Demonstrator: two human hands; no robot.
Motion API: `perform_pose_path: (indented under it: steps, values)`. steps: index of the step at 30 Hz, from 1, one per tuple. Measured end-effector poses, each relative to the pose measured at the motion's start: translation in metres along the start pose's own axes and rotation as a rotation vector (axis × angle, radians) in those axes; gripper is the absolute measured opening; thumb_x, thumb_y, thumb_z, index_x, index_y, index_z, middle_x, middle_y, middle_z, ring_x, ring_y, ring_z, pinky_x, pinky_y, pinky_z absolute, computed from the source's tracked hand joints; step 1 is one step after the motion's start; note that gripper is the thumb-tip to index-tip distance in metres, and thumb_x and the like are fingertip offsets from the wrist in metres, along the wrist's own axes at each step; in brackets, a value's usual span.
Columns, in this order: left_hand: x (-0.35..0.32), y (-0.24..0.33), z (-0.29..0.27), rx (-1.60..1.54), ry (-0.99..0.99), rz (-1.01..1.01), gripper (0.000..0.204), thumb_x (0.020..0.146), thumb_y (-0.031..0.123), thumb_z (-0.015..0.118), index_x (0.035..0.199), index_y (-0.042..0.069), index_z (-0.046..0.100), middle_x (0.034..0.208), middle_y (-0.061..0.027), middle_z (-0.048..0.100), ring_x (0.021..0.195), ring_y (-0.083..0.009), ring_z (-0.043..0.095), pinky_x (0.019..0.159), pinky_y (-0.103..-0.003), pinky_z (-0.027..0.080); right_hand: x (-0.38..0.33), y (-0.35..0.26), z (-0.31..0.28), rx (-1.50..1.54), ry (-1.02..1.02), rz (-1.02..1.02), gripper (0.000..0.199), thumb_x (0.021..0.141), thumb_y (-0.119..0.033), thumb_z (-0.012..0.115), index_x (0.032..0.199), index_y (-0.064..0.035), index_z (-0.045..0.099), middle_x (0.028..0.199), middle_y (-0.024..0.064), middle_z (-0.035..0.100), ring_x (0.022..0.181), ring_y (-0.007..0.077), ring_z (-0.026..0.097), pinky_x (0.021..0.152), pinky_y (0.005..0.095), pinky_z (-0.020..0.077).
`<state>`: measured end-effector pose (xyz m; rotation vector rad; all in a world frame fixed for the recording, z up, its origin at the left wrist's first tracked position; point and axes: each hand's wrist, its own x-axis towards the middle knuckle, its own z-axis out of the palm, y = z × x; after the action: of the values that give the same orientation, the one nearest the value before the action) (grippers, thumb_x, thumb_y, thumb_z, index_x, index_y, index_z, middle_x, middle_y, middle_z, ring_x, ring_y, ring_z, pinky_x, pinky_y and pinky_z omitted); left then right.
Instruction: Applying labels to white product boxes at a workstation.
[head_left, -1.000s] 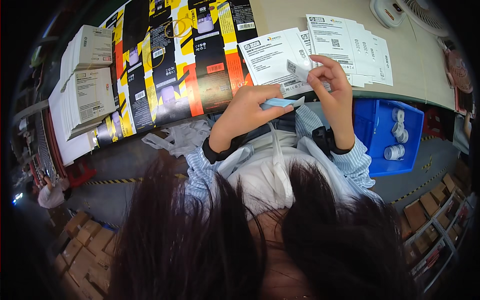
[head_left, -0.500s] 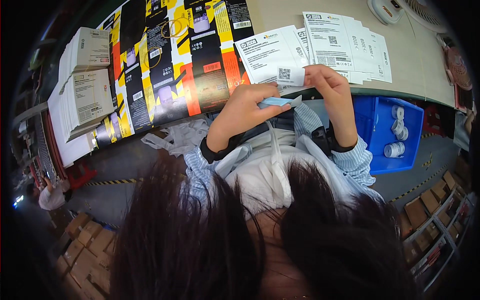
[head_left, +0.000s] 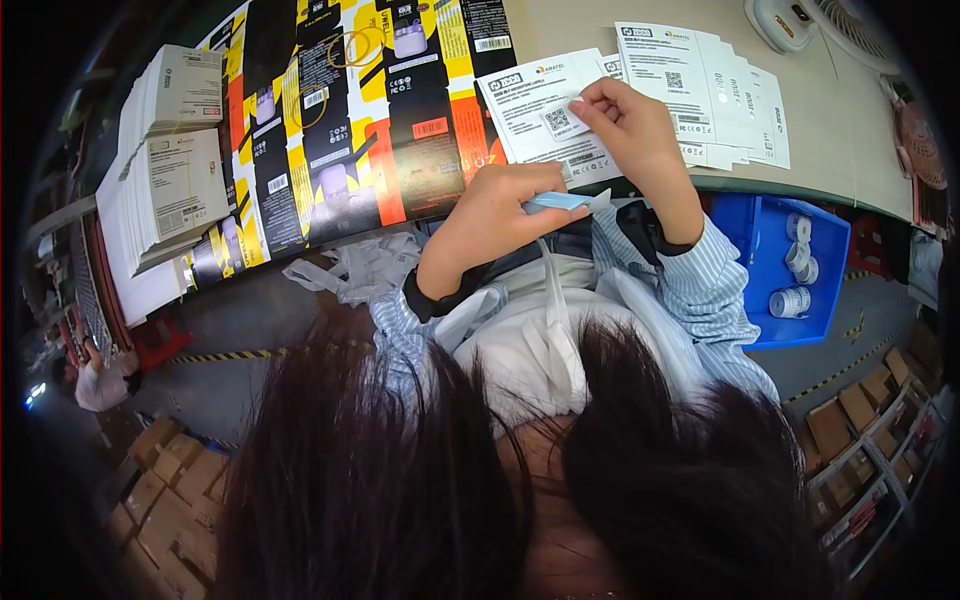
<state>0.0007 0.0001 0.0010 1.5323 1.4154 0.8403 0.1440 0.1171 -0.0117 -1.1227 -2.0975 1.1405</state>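
My right hand [head_left: 640,130] is over a white printed card [head_left: 535,82] at the table's near edge, closed in a pinch at the right end of a small white QR-code sticker [head_left: 560,123]. The sticker lies on or just above the card; I cannot tell whether it is fully down. My left hand [head_left: 495,215] is closed around a light-blue strip [head_left: 555,201] with a white end sticking out to the right, in front of the card's lower edge. Its wrapped part is hidden by the fingers.
Several white printed cards [head_left: 690,90] overlap to the right. Black, yellow and orange printed box sheets [head_left: 340,130] cover the table's left, beside stacked white cards [head_left: 185,190]. A blue bin [head_left: 775,325] with white label rolls [head_left: 790,302] hangs right. A white fan [head_left: 850,30] stands far right.
My right hand has moved forward, bringing the QR-code sticker from above the card's near edge onto its middle. My left hand has stayed nearly in place with the light-blue strip.
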Motion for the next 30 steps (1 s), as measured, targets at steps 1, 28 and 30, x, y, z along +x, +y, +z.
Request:
perform_pose_path:
  steps: [1, 28, 30]
  values:
    - [0.0002, -0.0001, 0.0000, 0.004, -0.001, 0.001, 0.027, 0.071, 0.019, 0.071, 0.085, -0.004, 0.064, 0.094, -0.0223, 0.063, 0.092, -0.0280, 0.063, 0.073, -0.030, 0.047, 0.0002, 0.0005, 0.0008, -0.037, 0.009, -0.006, 0.018, 0.080, -0.019, 0.064, 0.083, -0.0021, 0.062, 0.064, 0.0078, 0.061, 0.056, 0.0129, 0.057, 0.052, 0.0249, 0.0443]
    - [0.0011, -0.0046, 0.0028, 0.027, -0.024, 0.013, 0.019, 0.074, 0.018, 0.069, 0.079, 0.001, 0.065, 0.071, -0.0148, 0.061, 0.102, -0.0304, 0.059, 0.074, -0.033, 0.046, -0.0068, 0.0007, 0.0017, 0.039, 0.002, 0.080, 0.015, 0.082, -0.015, 0.064, 0.082, 0.0004, 0.061, 0.065, -0.0025, 0.056, 0.059, 0.0011, 0.046, 0.054, 0.0157, 0.0398]
    - [0.0008, -0.0042, 0.0026, 0.026, -0.029, 0.004, 0.018, 0.074, 0.018, 0.069, 0.079, 0.001, 0.066, 0.072, -0.0150, 0.062, 0.102, -0.0302, 0.059, 0.074, -0.032, 0.046, -0.0071, 0.0004, 0.0024, 0.032, 0.011, 0.069, 0.015, 0.082, -0.015, 0.064, 0.082, 0.0004, 0.061, 0.065, -0.0023, 0.056, 0.059, 0.0012, 0.047, 0.054, 0.0159, 0.0398]
